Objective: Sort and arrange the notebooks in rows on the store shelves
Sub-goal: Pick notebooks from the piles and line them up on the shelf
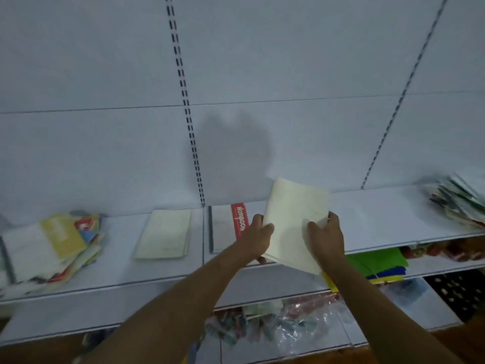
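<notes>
I hold a stack of cream notebooks (292, 219) tilted above the white shelf (380, 216). My left hand (256, 236) grips its left edge, thumb on top. My right hand (326, 236) grips the right edge, with fingers curled over the cover. Under my left hand lies a white notebook with a red band (237, 222). Left of it, a cream notebook stack (164, 233) lies flat. A messy pile of mixed notebooks (57, 245) fills the shelf's left end. Another loose pile (459, 200) sits at the far right.
Slotted uprights (183, 101) run up the white back panel. On the lower shelves lie green, blue and yellow sheets (378, 264), a clear plastic bag (296, 324) and a black patterned item (456, 292). The shelf's front edge (131, 283) runs below the piles.
</notes>
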Demonstrator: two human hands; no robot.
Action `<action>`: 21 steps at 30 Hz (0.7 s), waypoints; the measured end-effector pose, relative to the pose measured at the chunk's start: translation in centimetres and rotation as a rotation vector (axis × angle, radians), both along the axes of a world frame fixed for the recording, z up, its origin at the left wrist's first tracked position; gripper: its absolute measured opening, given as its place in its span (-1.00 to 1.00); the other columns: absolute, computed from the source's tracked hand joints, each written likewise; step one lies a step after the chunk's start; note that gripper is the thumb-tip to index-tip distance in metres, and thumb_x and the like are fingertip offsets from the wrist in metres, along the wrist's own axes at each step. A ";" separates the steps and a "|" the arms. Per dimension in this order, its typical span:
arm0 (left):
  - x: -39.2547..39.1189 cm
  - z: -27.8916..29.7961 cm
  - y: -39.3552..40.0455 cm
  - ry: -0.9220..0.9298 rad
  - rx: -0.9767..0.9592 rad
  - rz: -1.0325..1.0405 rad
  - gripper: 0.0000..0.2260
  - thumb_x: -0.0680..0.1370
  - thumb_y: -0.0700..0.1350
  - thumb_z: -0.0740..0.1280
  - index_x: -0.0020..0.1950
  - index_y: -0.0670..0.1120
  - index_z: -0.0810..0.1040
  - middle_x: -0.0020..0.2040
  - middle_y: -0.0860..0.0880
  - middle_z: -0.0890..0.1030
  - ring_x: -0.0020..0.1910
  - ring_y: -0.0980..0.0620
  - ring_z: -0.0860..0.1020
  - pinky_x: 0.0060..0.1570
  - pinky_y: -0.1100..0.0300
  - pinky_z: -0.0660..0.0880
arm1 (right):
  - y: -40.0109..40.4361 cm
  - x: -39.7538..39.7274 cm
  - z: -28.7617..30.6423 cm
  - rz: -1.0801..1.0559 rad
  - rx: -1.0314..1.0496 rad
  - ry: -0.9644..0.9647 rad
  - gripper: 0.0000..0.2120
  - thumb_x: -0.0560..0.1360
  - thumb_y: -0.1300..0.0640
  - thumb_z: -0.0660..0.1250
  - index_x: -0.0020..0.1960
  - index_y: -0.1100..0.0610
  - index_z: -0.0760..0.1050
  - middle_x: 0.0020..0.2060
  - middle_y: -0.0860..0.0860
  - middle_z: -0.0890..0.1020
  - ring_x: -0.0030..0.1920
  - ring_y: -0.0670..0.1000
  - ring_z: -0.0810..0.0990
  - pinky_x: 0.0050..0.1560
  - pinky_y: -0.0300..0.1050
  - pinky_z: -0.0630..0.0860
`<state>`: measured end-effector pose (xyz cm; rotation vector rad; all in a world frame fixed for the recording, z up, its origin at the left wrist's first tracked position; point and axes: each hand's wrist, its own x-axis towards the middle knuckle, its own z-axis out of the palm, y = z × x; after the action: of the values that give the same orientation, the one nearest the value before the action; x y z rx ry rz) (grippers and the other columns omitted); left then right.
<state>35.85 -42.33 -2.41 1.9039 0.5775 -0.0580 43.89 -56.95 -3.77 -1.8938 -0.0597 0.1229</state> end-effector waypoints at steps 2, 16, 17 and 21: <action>-1.1 -0.1 3.5 -0.002 -0.021 0.099 -0.63 0.64 -0.01 0.05 0.44 -0.02 0.17 0.11 -0.12 0.47 -0.10 -0.06 0.54 -0.46 0.16 0.57 | 4.1 0.0 0.2 0.096 -0.011 0.002 -0.52 0.49 0.12 0.29 0.36 0.13 0.25 0.06 0.01 0.47 0.03 0.09 0.49 0.09 0.01 0.48; -10.6 -6.2 24.5 0.075 0.094 0.401 -0.67 0.59 -0.10 0.27 0.31 -0.18 0.37 0.15 -0.17 0.47 -0.06 -0.08 0.54 -0.27 0.01 0.64 | 27.2 -4.0 -5.3 0.619 -0.245 0.043 -0.47 0.48 0.14 0.37 0.39 0.17 0.27 0.22 0.11 0.54 0.18 0.15 0.53 0.21 0.05 0.49; -10.9 -6.7 25.1 0.097 0.111 0.411 -0.67 0.58 -0.11 0.29 0.30 -0.19 0.37 0.16 -0.19 0.47 -0.03 -0.11 0.55 -0.27 0.00 0.64 | 27.9 -4.2 -5.9 0.639 -0.266 0.036 -0.47 0.48 0.13 0.37 0.38 0.17 0.28 0.21 0.11 0.54 0.18 0.14 0.54 0.19 0.03 0.50; -11.6 -8.9 26.9 0.165 0.304 0.424 -0.64 0.57 -0.09 0.30 0.30 -0.23 0.39 0.19 -0.22 0.52 0.10 -0.18 0.55 -0.01 -0.04 0.58 | 30.6 -4.6 -7.9 0.696 -0.307 0.029 -0.46 0.48 0.13 0.38 0.39 0.18 0.28 0.22 0.10 0.54 0.17 0.11 0.54 0.20 0.03 0.50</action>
<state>24.26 -15.40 -11.31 2.0375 1.1451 0.1565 39.32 -26.34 -11.65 -2.1000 -0.7161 0.6622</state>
